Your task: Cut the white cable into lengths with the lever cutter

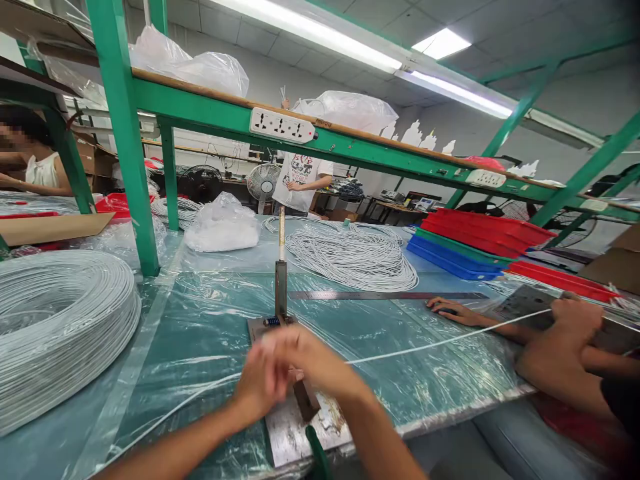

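Note:
My left hand (257, 377) and my right hand (305, 353) come together over a small bench press (281, 287) with an upright metal post and a steel base plate (283, 437). Motion smears the fingers of both, and the right hand partly covers the left. A thin white cable (190, 398) runs from the lower left up to my hands. On their other side a white cable (425, 348) stretches to a co-worker's closed hand (575, 317). Whether my fingers grip cable is not clear. Below my hands are a dark metal block (306, 400) and a green handle (317, 450).
A large cable coil (70, 333) lies at left, a loose cable heap (350, 260) behind the press. A steel ruler (385, 295) lies across the table. Stacked red and blue trays (465, 247) stand at right, near a co-worker's other hand (453, 309). A green shelf frame (200, 103) spans above.

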Tool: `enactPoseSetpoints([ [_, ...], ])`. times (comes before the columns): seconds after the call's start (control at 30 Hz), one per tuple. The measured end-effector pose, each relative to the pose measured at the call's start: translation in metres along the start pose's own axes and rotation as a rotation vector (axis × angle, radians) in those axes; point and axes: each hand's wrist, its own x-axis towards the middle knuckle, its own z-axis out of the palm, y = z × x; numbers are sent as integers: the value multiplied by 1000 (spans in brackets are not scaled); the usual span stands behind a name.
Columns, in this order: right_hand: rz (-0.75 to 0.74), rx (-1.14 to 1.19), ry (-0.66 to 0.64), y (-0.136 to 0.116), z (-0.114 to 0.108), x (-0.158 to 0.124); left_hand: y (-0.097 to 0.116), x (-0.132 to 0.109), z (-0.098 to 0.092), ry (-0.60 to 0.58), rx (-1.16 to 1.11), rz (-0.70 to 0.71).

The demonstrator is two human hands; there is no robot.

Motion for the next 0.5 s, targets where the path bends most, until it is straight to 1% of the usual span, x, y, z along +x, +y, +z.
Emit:
enactPoseSetpoints([
  [0.03, -46, -42, 272, -19, -24, 11, 2, -1, 0, 19, 36, 4],
  [0.07, -54, -63, 574, -34, -48, 26, 4, -2, 0, 30, 77, 12],
  [0.1, -51, -57, 710, -47, -72, 43, 6, -3, 0, 31, 118, 18],
  [0.13, -31, -48, 768, -56, -94, 60, 7, -3, -1, 34, 151, 22],
  [0.17, 3, -37, 806, -62, -114, 77, 7, -3, -2, 36, 178, 26],
  [0.2, 40, -20, 816, -66, -131, 93, 7, -3, -2, 39, 198, 30],
  [0.27, 101, 20, 793, -70, -153, 119, 6, -1, -3, 46, 231, 36],
  [0.3, 119, 43, 771, -71, -159, 129, 5, 0, -3, 50, 244, 37],
  [0.37, 136, 91, 722, -73, -164, 142, 4, 2, -2, 47, 258, 38],
  [0.43, 152, 133, 679, -77, -163, 148, 2, 4, 0, 37, 257, 37],
  [0.5, 166, 166, 649, -81, -161, 149, -1, 6, 2, 37, 239, 28],
])
